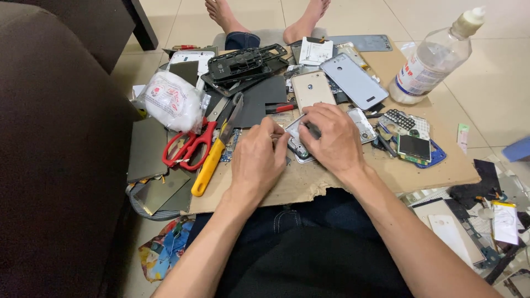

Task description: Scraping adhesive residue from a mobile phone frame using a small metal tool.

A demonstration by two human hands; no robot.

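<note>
Silver phone frame (301, 144) pinned under both hands: left hand (258, 160) pinching tool at edge, right hand (333, 138) pressing flat; disassembly midway, parts strewn over cardboard (430, 171).

A torn brown cardboard sheet (386, 171) carries red-handled scissors (190, 146), a yellow-handled utility knife (212, 157) and a clear plastic bottle (430, 58).

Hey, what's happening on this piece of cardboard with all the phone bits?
A person sits on the floor with a cardboard sheet across their lap. Both hands, left hand and right hand, press on an opened silver phone frame. Red scissors, a yellow-handled cutter, phone back covers and a clear bottle lie around it.
</note>
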